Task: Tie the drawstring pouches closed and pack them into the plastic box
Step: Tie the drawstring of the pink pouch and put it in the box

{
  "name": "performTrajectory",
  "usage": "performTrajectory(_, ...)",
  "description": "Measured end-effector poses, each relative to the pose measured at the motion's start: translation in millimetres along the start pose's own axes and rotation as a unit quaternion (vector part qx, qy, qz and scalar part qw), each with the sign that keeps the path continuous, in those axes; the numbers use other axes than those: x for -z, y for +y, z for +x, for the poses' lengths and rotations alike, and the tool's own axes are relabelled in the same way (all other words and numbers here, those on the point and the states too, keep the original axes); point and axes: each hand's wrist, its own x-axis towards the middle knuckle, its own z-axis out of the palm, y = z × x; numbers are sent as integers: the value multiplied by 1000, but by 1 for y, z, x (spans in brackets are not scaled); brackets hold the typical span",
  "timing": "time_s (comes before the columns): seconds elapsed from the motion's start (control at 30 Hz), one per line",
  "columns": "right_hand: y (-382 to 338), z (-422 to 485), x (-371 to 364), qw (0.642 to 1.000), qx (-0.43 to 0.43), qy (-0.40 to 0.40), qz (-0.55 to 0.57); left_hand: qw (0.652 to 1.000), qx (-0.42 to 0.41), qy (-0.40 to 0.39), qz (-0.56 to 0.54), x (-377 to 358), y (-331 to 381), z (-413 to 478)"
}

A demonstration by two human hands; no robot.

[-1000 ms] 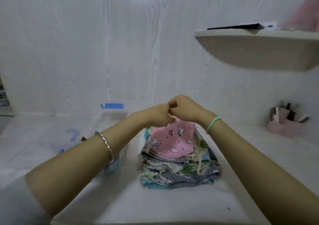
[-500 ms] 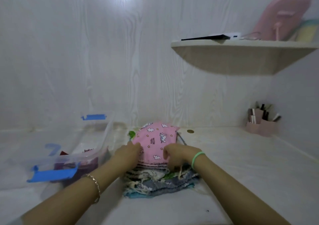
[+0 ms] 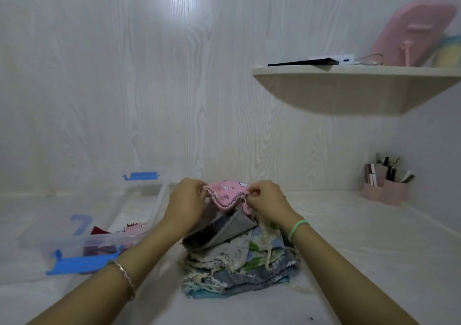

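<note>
A pink cloud-print drawstring pouch is lifted above a stack of printed fabric pouches on the white table. My left hand pinches the pouch's gathered top edge at its left end. My right hand pinches the right end, where a pale cord hangs down. A grey pouch on the stack's top is tipped up under the pink one. The clear plastic box with blue latches stands to the left and holds a few red and pink pouches.
A curved wall shelf at the upper right carries a dark flat device and a pink mirror. A pink organiser with small cosmetics sits at the right wall. The white wall is close behind the stack.
Both hands moved from pressing on the pile's front to gripping the pink pouch's top edge and lifting it. The grey pouch beneath tipped up with it.
</note>
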Motion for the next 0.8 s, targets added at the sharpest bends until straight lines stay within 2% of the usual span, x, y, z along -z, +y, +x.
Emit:
performTrajectory(0.1,-3,4,11,996,17,58,66,993,20,-40,-107,21,11,10)
performTrajectory(0.2,-4,8,22,987,23,118,106,988,47,-19,-147,34,14,17)
performTrajectory(0.27,-6,10,29,984,28,125,120,986,63,0,-154,38,15,20)
performTrajectory(0.33,-6,11,36,992,35,71,101,983,72,5,-168,38,15,22)
performTrajectory(0.43,-6,9,49,993,35,-100,53,976,85,12,-202,36,15,28)
performTrajectory(0.5,-12,3,57,984,33,-162,62,963,100,20,-248,35,15,38)
performTrajectory(0.57,-20,0,61,990,31,-120,68,940,125,15,-316,35,16,49)
performTrajectory(0.67,-27,6,63,995,43,7,90,912,135,12,-387,37,22,64)
performTrajectory(0.8,-37,17,63,969,81,163,166,901,89,23,-423,49,36,75)
